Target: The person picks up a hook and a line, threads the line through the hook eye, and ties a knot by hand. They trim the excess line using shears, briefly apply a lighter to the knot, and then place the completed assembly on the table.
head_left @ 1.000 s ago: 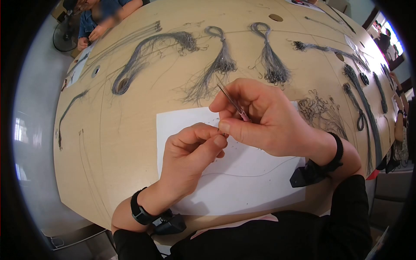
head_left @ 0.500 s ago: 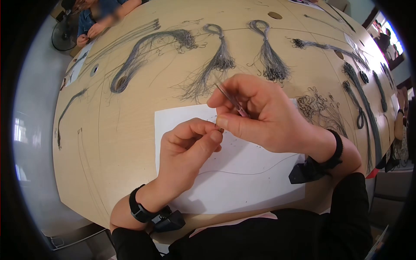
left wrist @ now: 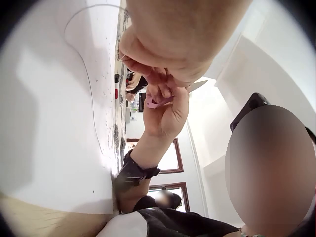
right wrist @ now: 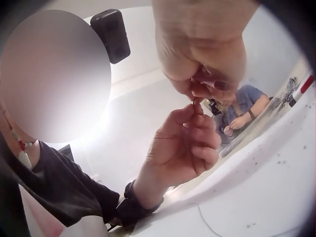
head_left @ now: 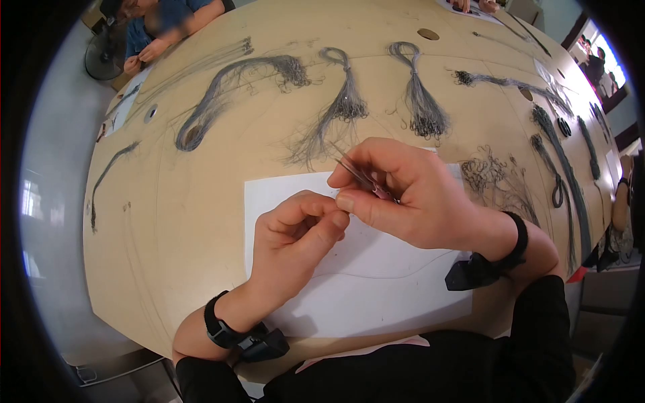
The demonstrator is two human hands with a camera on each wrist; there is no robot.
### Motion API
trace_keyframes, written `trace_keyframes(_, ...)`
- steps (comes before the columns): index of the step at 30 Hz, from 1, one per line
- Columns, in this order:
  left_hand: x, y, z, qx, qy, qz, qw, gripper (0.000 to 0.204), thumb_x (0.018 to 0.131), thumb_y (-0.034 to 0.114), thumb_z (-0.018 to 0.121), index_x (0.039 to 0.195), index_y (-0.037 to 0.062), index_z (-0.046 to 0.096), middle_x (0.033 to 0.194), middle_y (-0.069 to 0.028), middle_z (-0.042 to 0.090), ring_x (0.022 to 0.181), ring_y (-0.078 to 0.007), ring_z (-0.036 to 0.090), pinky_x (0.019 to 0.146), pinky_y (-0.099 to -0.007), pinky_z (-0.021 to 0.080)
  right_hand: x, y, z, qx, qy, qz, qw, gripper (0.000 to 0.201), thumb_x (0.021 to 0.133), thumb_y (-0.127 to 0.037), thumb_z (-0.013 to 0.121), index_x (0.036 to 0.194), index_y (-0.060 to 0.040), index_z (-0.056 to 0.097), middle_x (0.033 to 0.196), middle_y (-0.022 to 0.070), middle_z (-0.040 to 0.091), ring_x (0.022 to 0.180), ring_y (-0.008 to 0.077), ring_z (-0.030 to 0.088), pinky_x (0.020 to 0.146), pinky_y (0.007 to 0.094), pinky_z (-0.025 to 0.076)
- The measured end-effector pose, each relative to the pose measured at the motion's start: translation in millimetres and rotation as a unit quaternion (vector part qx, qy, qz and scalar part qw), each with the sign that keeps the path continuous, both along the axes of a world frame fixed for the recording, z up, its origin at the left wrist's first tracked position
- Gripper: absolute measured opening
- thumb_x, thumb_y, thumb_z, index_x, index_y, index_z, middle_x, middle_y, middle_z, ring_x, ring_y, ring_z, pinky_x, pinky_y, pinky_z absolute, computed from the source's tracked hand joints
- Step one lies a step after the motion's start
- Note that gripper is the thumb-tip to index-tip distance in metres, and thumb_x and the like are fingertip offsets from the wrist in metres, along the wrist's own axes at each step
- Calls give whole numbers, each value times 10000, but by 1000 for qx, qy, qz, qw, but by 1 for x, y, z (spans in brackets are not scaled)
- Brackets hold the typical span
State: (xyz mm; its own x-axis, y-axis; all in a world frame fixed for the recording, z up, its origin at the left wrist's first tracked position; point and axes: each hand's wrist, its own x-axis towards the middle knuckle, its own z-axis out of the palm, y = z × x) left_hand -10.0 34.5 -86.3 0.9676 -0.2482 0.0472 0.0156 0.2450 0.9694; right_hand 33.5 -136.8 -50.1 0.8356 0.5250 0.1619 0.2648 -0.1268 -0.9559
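Note:
Over the white paper sheet [head_left: 390, 309], my two hands meet fingertip to fingertip. My left hand [head_left: 289, 238] pinches a tiny dark fish hook [right wrist: 194, 103] between thumb and forefinger; the fingers hide most of it. A thin fishing line [head_left: 376, 276] runs from beneath that hand across the paper to the right. In my right hand [head_left: 413, 198] are small scissors with pink handles [left wrist: 160, 102], held in the curled fingers, blades pointing up and away to the left. The right thumb and forefinger also touch the left fingertips at the hook.
Two looped bundles of hooks on line [head_left: 347, 101] [head_left: 422, 101] lie beyond the paper. A long bent bundle [head_left: 215, 94] is at the left. Loose hooks [head_left: 487, 171] pile right of the paper, with more bundles [head_left: 561, 154] farther right. Another person [head_left: 164, 30] sits across the table.
Both hands stay joined at the fingertips with only slight shifts. The scissors tilt a little lower to the left, and the head view has shifted slightly.

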Motion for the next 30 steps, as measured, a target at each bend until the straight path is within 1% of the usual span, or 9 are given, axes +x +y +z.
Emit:
trace_keyframes(7,4,-9,9,-169,32,33,985,120,840,64,512,940,38,572,1021,-43,523,914,-110,493,792,-257,404,-3,3,-2,-2,29,24,999,270,730,-135,632,898,28,498,690,54,529,615,91,473,543,218,390)
trace_keyframes(9,4,-9,8,-223,98,-12,970,158,847,56,492,984,53,570,1041,-43,531,964,-129,482,867,-294,370,-6,10,-8,138,95,26,985,289,715,-116,649,912,20,487,751,39,549,688,84,500,595,212,395)
trace_keyframes(14,10,-5,29,-199,117,-40,972,197,859,173,496,1038,105,540,1091,-17,518,991,-126,465,842,-311,360,-4,3,9,80,142,14,987,243,734,-78,622,913,13,486,788,39,553,724,64,504,619,208,407)
trace_keyframes(17,12,15,56,-228,49,52,971,165,862,267,483,1004,186,507,1150,-1,481,1072,-128,408,794,-289,364,-2,-1,9,83,129,25,988,211,749,-66,598,912,14,491,771,22,547,672,40,482,590,186,400)
trace_keyframes(21,5,58,102,-313,-98,46,944,158,872,241,463,1002,176,526,1109,-12,512,1061,-148,433,733,-252,391,-4,-2,9,44,75,18,996,138,749,-43,580,862,0,513,724,-5,531,600,21,440,545,158,369)
trace_keyframes(25,-33,123,154,-313,-257,44,913,129,863,149,476,954,85,542,1015,-19,548,975,-147,473,689,-242,383,-1,-1,4,10,27,-8,1000,99,741,-17,577,824,-8,522,719,-14,523,595,14,432,528,148,346)
trace_keyframes(27,-63,150,178,-291,-285,98,908,114,863,137,472,919,51,522,951,-21,544,911,-141,481,657,-244,372,3,-3,4,18,19,0,1000,98,744,-10,572,827,-7,520,715,-16,522,594,13,433,526,148,346)
trace_keyframes(29,-95,177,194,-301,-276,60,911,82,860,117,471,881,43,501,887,-22,524,874,-149,476,638,-247,364,7,-4,6,24,10,-2,1000,98,746,-2,568,830,-6,518,711,-17,521,592,12,434,524,148,345)
trace_keyframes(30,-110,184,201,-276,-322,137,895,70,853,93,470,865,26,484,825,-33,488,830,-152,464,628,-255,356,8,-5,7,37,26,-18,999,93,751,3,561,831,-6,516,707,-16,521,596,13,440,527,146,347)
